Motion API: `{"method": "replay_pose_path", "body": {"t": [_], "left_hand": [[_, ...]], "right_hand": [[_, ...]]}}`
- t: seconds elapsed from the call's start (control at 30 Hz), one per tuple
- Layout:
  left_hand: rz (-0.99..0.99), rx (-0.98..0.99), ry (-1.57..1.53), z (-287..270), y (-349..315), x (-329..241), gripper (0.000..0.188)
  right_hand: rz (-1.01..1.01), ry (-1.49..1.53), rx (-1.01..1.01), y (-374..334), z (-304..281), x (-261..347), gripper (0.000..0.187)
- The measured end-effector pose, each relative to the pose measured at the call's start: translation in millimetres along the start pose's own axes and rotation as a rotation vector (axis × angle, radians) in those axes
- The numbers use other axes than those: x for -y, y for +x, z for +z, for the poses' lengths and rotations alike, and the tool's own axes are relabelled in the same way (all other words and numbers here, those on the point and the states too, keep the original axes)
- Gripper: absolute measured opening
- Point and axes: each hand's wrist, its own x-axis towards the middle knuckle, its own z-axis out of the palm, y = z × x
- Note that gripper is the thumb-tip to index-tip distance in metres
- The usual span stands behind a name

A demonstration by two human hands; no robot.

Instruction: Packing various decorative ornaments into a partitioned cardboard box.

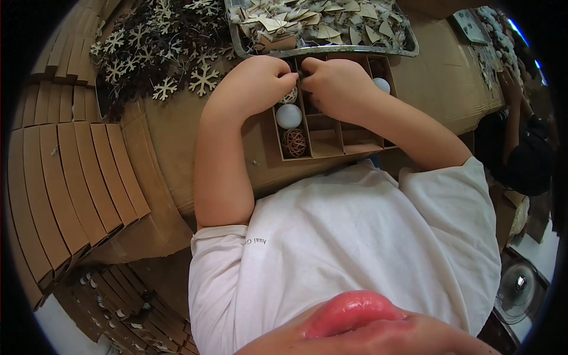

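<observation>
Upper centre: a pale wicker ball (289,96) sits just beneath the left grip (258,84), nearer it than the right grip (338,86); whether either grasps anything, I cannot tell.

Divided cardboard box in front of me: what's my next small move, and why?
I'd probably have your right hand set a piece in the near-edge compartment just right of the brown wicker ball. It looks bare, while that ball, a white ball and a pale woven ball sit in a row to the left. What that hand holds, if anything, is hidden.
</observation>
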Motion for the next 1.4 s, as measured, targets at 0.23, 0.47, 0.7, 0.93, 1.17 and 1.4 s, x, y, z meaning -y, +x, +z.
{"method": "replay_pose_path", "body": {"t": [0.23,0.47,0.7,0.93,1.17,1.4], "left_hand": [[0.047,-0.022,0.015,-2.7,-2.6,1.0,0.027],[-0.004,-0.019,0.045,-5.6,-3.0,-8.4,0.026],[-0.031,-0.017,0.023,-7.1,-6.2,-9.2,0.025],[-0.051,-0.013,0.042,-9.1,-8.4,-16.0,0.025],[-0.019,-0.036,0.065,-6.5,-6.5,-12.9,0.024],[-0.062,-0.009,0.086,-10.3,-5.9,-17.2,0.024]], "right_hand": [[0.185,0.365,-0.135,11.7,-27.6,-31.3,0.029],[0.356,0.216,-0.537,85.2,-33.8,-152.9,0.045],[0.273,0.233,-0.009,149.5,-4.4,-196.4,0.076],[0.232,0.253,0.03,102.7,-18.5,-154.1,0.07],[0.243,0.36,-0.012,125.4,-21.2,-178.7,0.073],[0.144,0.219,-0.018,167.1,-8.5,-169.1,0.063]]}}
